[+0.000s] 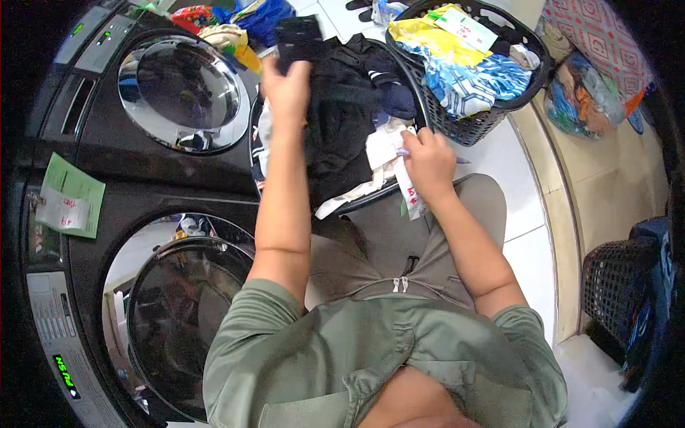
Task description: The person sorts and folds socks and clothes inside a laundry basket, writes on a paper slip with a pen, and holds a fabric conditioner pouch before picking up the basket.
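My left hand (pixel 287 89) is closed around a black piece of cloth (pixel 298 39), lifted at the far left rim of a laundry basket. Motion blurs the cloth, so its kind of garment cannot be told. Beneath lies a heap of black clothes (pixel 342 107), with white fabric (pixel 385 146) along its near right side. At that side my right hand (pixel 430 162) is closed on a white paper slip (pixel 412 187) with red writing, hanging over the dark basket rim (pixel 364 204). A thin pen (pixel 463 161) seems to stick out past the same hand.
Two stacked black front-loading machines (pixel 178 178) stand at left, a green paper (pixel 82 196) on them. A second black basket (pixel 464 121) holds yellow and blue-white clothes. Bagged laundry (pixel 585 100) and another basket (pixel 606 285) sit at right; a colourful pile (pixel 235 28) lies behind.
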Demonstrator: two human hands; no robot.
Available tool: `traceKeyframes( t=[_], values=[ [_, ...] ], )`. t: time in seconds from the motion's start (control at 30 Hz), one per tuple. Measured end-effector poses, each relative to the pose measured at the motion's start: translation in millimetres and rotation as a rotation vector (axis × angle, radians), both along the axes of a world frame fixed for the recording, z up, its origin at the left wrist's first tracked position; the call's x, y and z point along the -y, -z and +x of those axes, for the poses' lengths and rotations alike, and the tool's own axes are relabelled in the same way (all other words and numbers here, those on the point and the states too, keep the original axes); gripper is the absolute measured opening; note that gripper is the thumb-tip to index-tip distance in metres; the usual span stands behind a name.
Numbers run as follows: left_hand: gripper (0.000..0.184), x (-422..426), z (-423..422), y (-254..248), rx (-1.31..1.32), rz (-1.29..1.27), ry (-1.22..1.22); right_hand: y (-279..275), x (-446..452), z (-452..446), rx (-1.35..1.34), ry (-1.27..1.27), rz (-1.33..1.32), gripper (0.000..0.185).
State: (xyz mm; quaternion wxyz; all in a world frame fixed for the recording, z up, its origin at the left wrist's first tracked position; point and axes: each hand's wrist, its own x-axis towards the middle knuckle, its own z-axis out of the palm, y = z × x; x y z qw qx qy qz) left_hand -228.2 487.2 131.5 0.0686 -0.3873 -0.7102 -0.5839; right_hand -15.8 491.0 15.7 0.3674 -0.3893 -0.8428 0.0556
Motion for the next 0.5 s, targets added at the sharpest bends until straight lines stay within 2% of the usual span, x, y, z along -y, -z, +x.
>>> traceKeyframes(
  t=[0.07,0.13,0.17,0.2,0.27,0.3,0.33,0.37,0.4,0.47,0.5],
  values=[
    [0.05,14.4,-25.1,-21.0,0.109,-0.048,0.116,-0.9,0.4,0.5,-0.019,-0.011,-0.006,0.021],
    [0.053,20.9,-37.1,-30.8,-0.043,-0.469,-0.044,-0.5,-0.6,0.6,-0.012,-0.009,-0.003,0.02],
    [0.057,13.8,-49.5,-15.5,-0.243,-0.62,-0.112,-0.2,-1.3,0.5,-0.012,-0.018,0.002,0.021],
    [0.066,6.4,-56.2,8.6,-0.41,-0.647,-0.122,0.2,-1.3,0.2,-0.013,-0.026,0.006,0.021],
    [0.074,-2.6,-52.2,64.0,-0.581,-0.659,-0.166,-0.5,0.8,-0.2,-0.006,-0.03,-0.003,0.018],
    [0.076,-2.6,-61.8,83.9,-0.515,-0.599,-0.103,-1.0,2.0,0.7,0.001,-0.031,-0.013,0.016],
    [0.077,-0.4,-55.2,71.3,-0.459,-0.644,-0.131,5.8,1.6,-1.5,-0.006,-0.007,0.027,0.013],
    [0.085,-9.2,-75.1,79.0,-0.547,-0.571,-0.093,8.5,-0.4,-1.6,-0.058,-0.006,0.048,0.008],
    [0.091,-8.8,-49.8,51.9,-0.462,-0.844,-0.317,17.3,-3.2,-4.2,-0.135,-0.043,0.059,0.006],
    [0.085,-22.6,-30.8,38.3,-0.567,-0.546,-0.318,8.5,-1.7,5.4,-0.12,-0.079,-0.007,0.01],
    [0.077,-37.4,-36.3,36.8,-0.842,-0.189,-0.171,24.9,-5.2,-2.3,-0.193,-0.08,0.053,0.012]
  ],
)
